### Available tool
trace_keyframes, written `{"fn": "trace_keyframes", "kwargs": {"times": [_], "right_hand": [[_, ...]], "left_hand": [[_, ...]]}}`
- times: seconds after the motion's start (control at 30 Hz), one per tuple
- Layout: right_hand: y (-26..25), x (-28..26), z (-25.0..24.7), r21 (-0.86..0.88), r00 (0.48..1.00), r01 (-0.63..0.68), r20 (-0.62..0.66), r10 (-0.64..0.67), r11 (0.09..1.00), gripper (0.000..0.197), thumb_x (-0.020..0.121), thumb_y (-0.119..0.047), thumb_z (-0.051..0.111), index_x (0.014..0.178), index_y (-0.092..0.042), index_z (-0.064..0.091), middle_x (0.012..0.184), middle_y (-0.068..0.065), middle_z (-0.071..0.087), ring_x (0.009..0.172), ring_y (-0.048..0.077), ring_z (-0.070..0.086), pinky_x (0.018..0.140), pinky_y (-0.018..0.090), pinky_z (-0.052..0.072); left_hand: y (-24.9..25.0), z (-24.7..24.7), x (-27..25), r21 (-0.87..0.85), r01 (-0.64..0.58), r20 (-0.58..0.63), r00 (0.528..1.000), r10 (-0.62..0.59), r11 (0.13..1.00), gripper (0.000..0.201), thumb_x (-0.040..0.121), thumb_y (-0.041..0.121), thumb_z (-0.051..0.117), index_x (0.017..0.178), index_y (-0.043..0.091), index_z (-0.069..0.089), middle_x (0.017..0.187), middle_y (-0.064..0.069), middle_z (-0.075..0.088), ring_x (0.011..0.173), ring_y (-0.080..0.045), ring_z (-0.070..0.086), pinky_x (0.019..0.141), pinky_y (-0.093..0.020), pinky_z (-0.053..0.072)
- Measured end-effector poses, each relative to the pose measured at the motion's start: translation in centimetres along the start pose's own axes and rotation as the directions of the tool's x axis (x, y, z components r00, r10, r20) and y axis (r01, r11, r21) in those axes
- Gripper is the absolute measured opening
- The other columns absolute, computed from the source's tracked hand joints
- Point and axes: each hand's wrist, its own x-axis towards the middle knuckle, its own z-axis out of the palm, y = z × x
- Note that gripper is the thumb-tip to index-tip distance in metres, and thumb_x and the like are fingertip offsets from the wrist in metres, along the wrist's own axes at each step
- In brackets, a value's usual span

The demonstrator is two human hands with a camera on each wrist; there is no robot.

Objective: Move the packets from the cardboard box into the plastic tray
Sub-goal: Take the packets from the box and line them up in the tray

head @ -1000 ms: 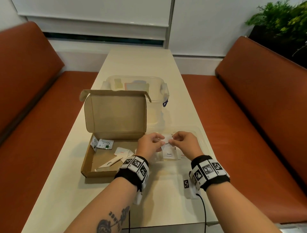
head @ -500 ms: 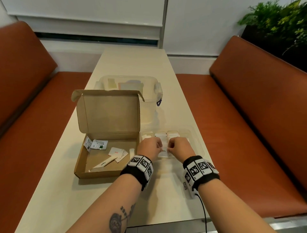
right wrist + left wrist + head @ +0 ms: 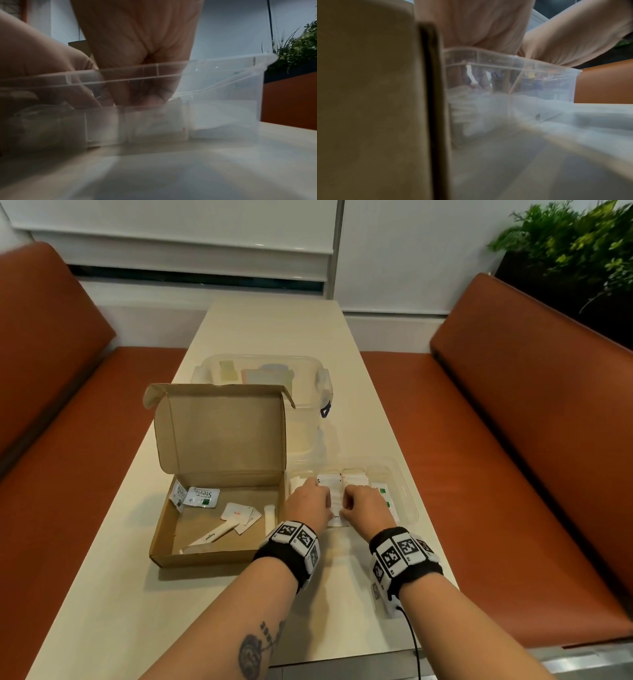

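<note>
An open cardboard box (image 3: 205, 558) lies on the table's left, holding a Stevia packet (image 3: 202, 496), small white-and-red packets (image 3: 239, 513) and a Sugar stick (image 3: 214, 536). To its right stands the clear plastic tray (image 3: 409, 494) with rows of white packets. Both hands are down inside the tray. My left hand (image 3: 310, 501) and right hand (image 3: 361, 505) curl their fingers onto one white packet (image 3: 336, 498) between them. In the right wrist view, the right hand's fingertips (image 3: 150, 100) reach down behind the tray wall (image 3: 223, 83). The left wrist view shows the box wall (image 3: 368, 94) beside the tray (image 3: 547, 81).
A clear lidded container (image 3: 308, 371) stands behind the box's raised lid (image 3: 222, 433). Orange benches (image 3: 513, 440) flank the narrow table (image 3: 267, 326). A plant (image 3: 565, 244) sits at the back right. A cable (image 3: 412, 642) hangs from the right wrist.
Both hands, which held the white packet above the tray, have gone down and forward into the tray with it. The packets in the box have not moved.
</note>
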Motion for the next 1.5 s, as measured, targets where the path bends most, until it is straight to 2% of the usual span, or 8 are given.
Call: {"fn": "trace_keyframes", "kwargs": {"times": [0.2,0.67,0.77,0.9,1.07,1.17,1.3,1.5], "right_hand": [[0.2,0.2,0.3,-0.001,1.0,0.021,-0.002,-0.021,1.0,0.02,0.078,-0.002,0.062,0.072,-0.014,0.047,0.074,0.002,0.053,0.07,0.017,0.047,0.059,0.023,0.033],[0.2,0.1,0.5,0.024,1.0,-0.004,-0.022,0.005,1.0,0.025,0.079,-0.003,0.063,0.068,-0.017,0.044,0.072,0.001,0.052,0.069,0.016,0.047,0.054,0.02,0.032],[-0.4,0.1,0.2,0.057,0.999,-0.018,-0.043,0.021,0.998,0.019,0.081,-0.011,0.065,0.073,-0.014,0.049,0.072,0.0,0.052,0.068,0.015,0.047,0.058,0.022,0.036],[-3.1,0.4,0.2,0.119,0.994,0.027,-0.11,-0.013,0.993,0.015,0.086,-0.017,0.061,0.074,-0.012,0.054,0.07,-0.001,0.054,0.069,0.016,0.051,0.063,0.026,0.039],[-7.5,0.2,1.4,0.218,0.996,0.071,-0.075,-0.056,0.973,0.01,0.085,-0.019,0.063,0.079,-0.011,0.061,0.073,0.0,0.057,0.071,0.015,0.052,0.069,0.025,0.043],[-9.6,-0.1,2.3,0.204,0.995,0.098,-0.041,-0.092,0.974,0.005,0.085,-0.015,0.062,0.084,-0.01,0.061,0.078,0.002,0.059,0.076,0.018,0.056,0.074,0.028,0.047],[-11.3,-0.2,3.4,0.076,0.991,0.134,0.011,-0.135,0.988,0.008,0.085,-0.005,0.056,0.091,-0.005,0.063,0.092,0.011,0.064,0.088,0.025,0.06,0.077,0.032,0.048],[-11.5,-1.2,4.3,-0.07,0.969,0.207,0.154,-0.194,0.976,0.018,0.089,-0.012,0.059,0.104,-0.007,0.066,0.109,0.009,0.061,0.099,0.021,0.059,0.084,0.026,0.046]], "left_hand": [[0.3,-0.2,0.1,0.069,-0.009,0.02,1.0,0.008,0.998,0.01,0.09,0.022,0.062,0.095,0.015,0.068,0.113,-0.005,0.053,0.101,-0.024,0.057,0.081,-0.032,0.048],[0.1,-0.2,0.0,-0.062,0.014,-0.002,1.0,-0.014,0.998,0.014,0.089,0.024,0.061,0.099,0.014,0.061,0.108,-0.003,0.053,0.096,-0.021,0.055,0.072,-0.025,0.037],[-0.1,-1.7,-0.2,-0.248,0.082,-0.111,0.987,-0.113,0.965,0.019,0.091,0.033,0.059,0.091,0.014,0.057,0.091,0.001,0.051,0.086,-0.019,0.053,0.07,-0.027,0.038],[-1.8,-4.9,-0.2,-0.403,0.202,-0.313,0.886,-0.341,0.893,0.025,0.097,0.031,0.048,0.084,0.01,0.053,0.08,-0.006,0.059,0.072,-0.023,0.054,0.061,-0.028,0.036],[-5.3,-7.2,-1.4,-0.331,0.366,-0.279,0.842,-0.461,0.87,0.039,0.097,0.046,0.042,0.092,0.009,0.056,0.09,-0.01,0.063,0.075,-0.024,0.053,0.063,-0.03,0.039],[-7.2,-7.5,-2.3,-0.271,0.442,-0.247,0.826,-0.506,0.855,0.034,0.098,0.038,0.044,0.1,0.008,0.058,0.098,-0.012,0.063,0.088,-0.028,0.059,0.066,-0.033,0.042],[-9.8,-7.6,-3.2,-0.102,0.514,-0.154,0.838,-0.524,0.852,0.023,0.095,0.02,0.048,0.114,0.009,0.057,0.115,-0.013,0.06,0.109,-0.03,0.056,0.086,-0.039,0.048],[-11.7,-7.1,-4.1,0.134,0.556,0.015,0.827,-0.562,0.821,0.028,0.088,0.028,0.064,0.113,0.017,0.062,0.119,-0.005,0.062,0.114,-0.024,0.057,0.09,-0.035,0.047]]}}
